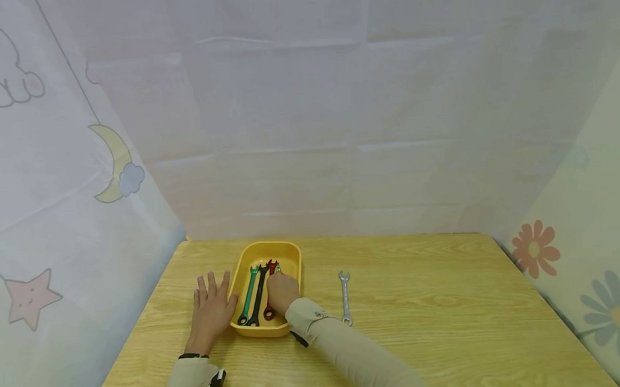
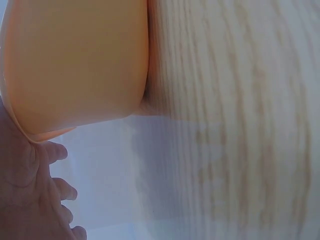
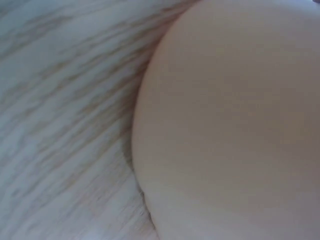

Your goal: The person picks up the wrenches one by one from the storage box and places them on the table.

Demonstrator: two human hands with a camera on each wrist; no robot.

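Observation:
A yellow tray [image 1: 265, 332] stands on the table with wrenches lying lengthwise in it: a green one [image 1: 249, 294], a black one [image 1: 259, 294] and a red one [image 1: 269, 312] partly covered by my right hand [image 1: 283, 291]. That hand is inside the tray's right side, fingers curled round a second green wrench [image 1: 279, 267], of which only the far tip shows. My left hand [image 1: 212, 310] is spread at the tray's left side, its thumb at the rim. In the left wrist view, its fingers [image 2: 60, 151] appear beside the tray wall [image 2: 80, 65].
A silver wrench [image 1: 345, 298] lies on the wooden table [image 1: 429, 304] to the right of the tray. Printed cloth walls [image 1: 311, 128] rise at the back and both sides. The right wrist view shows mostly the tray's blurred outer wall [image 3: 230, 120].

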